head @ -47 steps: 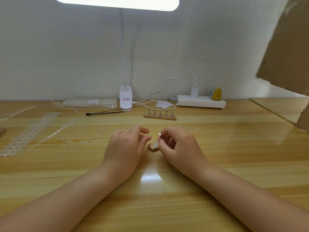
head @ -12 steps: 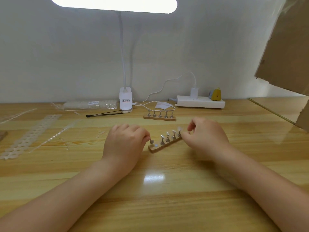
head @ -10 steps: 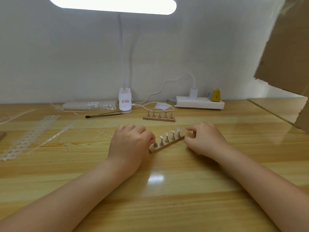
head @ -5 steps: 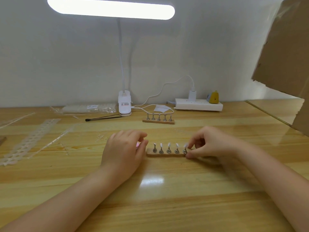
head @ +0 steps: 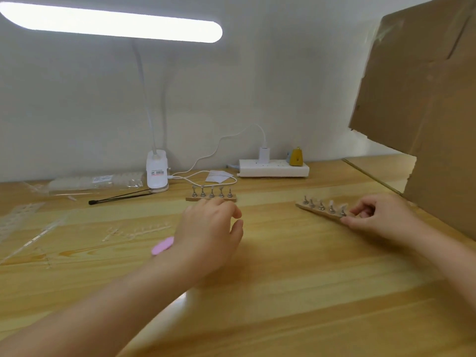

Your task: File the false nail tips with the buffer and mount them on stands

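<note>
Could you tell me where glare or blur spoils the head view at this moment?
Head view: the lamp bar is blown out white; its glare sits on the table by the left forearm; the right hand and its stand are motion-blurred.

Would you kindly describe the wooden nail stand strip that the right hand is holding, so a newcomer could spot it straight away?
Start at the big brown cardboard sheet on the right of the wooden table; just before its lower edge, the right hand pinches the near end of a thin wooden strip of five metal pegs. Unlike the similar strip near the white lamp base, it lies diagonally.
</note>
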The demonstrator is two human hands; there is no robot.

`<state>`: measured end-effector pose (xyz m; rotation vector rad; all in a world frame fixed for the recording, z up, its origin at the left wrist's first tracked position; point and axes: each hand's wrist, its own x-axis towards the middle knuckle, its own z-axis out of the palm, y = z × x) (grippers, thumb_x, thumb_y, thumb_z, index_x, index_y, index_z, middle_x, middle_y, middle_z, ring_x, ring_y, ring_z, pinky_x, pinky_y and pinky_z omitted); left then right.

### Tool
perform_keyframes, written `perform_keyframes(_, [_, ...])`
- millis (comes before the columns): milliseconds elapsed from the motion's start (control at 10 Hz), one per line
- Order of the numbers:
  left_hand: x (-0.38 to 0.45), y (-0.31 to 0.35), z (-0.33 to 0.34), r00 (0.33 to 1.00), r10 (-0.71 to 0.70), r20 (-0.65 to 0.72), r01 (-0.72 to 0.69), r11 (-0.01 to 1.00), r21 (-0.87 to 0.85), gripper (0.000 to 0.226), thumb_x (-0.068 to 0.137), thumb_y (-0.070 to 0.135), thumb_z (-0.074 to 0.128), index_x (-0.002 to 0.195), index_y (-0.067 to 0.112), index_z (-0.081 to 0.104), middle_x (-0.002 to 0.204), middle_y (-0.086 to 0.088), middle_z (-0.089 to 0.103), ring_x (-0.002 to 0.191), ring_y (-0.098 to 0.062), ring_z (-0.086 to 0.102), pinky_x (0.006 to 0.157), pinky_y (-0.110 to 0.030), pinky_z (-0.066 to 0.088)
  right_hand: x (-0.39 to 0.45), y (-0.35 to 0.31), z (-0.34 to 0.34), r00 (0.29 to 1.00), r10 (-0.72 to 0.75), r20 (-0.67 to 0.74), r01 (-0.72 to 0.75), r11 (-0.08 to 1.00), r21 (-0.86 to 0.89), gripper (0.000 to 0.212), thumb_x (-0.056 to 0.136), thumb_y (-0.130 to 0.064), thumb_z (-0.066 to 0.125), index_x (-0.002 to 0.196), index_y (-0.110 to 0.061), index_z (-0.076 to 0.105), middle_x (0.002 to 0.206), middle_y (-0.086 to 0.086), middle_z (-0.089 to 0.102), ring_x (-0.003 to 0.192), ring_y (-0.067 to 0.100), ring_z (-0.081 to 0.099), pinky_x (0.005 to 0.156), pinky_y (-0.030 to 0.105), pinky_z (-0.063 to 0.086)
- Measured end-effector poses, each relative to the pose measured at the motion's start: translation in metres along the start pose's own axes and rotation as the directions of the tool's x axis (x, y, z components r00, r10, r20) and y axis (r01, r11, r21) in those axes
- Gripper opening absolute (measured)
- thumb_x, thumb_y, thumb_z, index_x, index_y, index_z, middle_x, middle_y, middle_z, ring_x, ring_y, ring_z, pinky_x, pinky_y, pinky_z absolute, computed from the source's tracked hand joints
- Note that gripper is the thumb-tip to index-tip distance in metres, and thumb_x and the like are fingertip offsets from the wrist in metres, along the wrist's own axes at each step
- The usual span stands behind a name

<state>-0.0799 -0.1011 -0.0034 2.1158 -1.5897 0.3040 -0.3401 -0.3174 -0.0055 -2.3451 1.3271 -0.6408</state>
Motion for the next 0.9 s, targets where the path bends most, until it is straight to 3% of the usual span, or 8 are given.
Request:
perform_keyframes(200, [0.018, 0.038, 0.042, 0.992, -0.109, 0.064, 0.118, 0.981, -0.154, 0.022, 0.094, 0.033, 0.048, 0.108, 0.028, 0.063, 0.113, 0.009, 0.061, 0.107, -0.017, 0.053, 0.091, -0.032, 0.042, 0.014, 0.075, -0.031, 0.955, 0.202, -0.216, -0.231, 0.966, -0.118, 0.023, 0.072, -0.039, 0.081, 0.072, -0.020, 0.068, 0.075, -0.001, 0.066, 0.075, 0.019, 0.059, 0.059, 0.030, 0.042])
perform_keyframes(400, [0.015, 0.040, 0.060, 0.998, -0.057, 0.009, 0.058, 0.990, -0.126, 0.020, 0.094, 0.031, 0.047, 0.108, 0.031, 0.061, 0.115, 0.013, 0.059, 0.110, -0.015, 0.049, 0.088, -0.028, 0.032, 0.025, 0.104, -0.028, 0.925, 0.257, -0.279, -0.323, 0.920, -0.224, 0.033, 0.083, -0.045, 0.069, 0.088, -0.013, 0.075, 0.086, 0.008, 0.069, 0.079, 0.028, 0.059, 0.061, 0.031, 0.043])
perform_keyframes(600, [0.013, 0.038, 0.061, 0.997, -0.065, -0.031, 0.061, 0.989, -0.138, 0.017, 0.093, 0.030, 0.049, 0.104, 0.031, 0.061, 0.114, 0.014, 0.059, 0.108, -0.014, 0.049, 0.085, -0.026, 0.028, 0.018, 0.087, -0.030, 0.915, 0.320, -0.246, -0.380, 0.889, -0.255, 0.043, 0.087, -0.050, 0.062, 0.099, -0.010, 0.074, 0.100, 0.011, 0.071, 0.093, 0.033, 0.061, 0.071, 0.034, 0.049])
perform_keyframes(700, [0.014, 0.039, 0.061, 0.997, -0.073, -0.021, 0.069, 0.987, -0.144, 0.018, 0.093, 0.030, 0.048, 0.106, 0.032, 0.061, 0.115, 0.014, 0.059, 0.109, -0.014, 0.048, 0.087, -0.026, 0.029, 0.006, 0.050, -0.044, 0.889, 0.367, -0.273, -0.453, 0.795, -0.404, 0.048, 0.087, -0.061, 0.053, 0.083, -0.016, 0.071, 0.082, 0.009, 0.066, 0.080, 0.030, 0.061, 0.065, 0.033, 0.052])
perform_keyframes(800, [0.014, 0.039, 0.061, 0.995, -0.099, -0.020, 0.094, 0.982, -0.162, 0.019, 0.093, 0.029, 0.047, 0.106, 0.031, 0.061, 0.115, 0.013, 0.060, 0.110, -0.014, 0.048, 0.089, -0.027, 0.031, -0.001, -0.006, -0.056, 0.922, 0.249, -0.297, -0.342, 0.883, -0.321, 0.056, 0.086, -0.066, 0.049, 0.054, -0.023, 0.065, 0.055, 0.001, 0.060, 0.060, 0.024, 0.056, 0.056, 0.031, 0.048])
perform_keyframes(900, [0.015, 0.038, 0.060, 0.990, -0.141, -0.003, 0.138, 0.970, -0.199, 0.019, 0.092, 0.028, 0.048, 0.106, 0.030, 0.062, 0.115, 0.013, 0.060, 0.110, -0.014, 0.048, 0.089, -0.026, 0.032, -0.013, -0.081, -0.082, 0.959, -0.017, -0.282, 0.100, 0.955, 0.280, 0.045, 0.075, -0.075, 0.058, 0.068, -0.032, 0.073, 0.057, -0.007, 0.064, 0.049, 0.012, 0.055, 0.056, 0.031, 0.048])
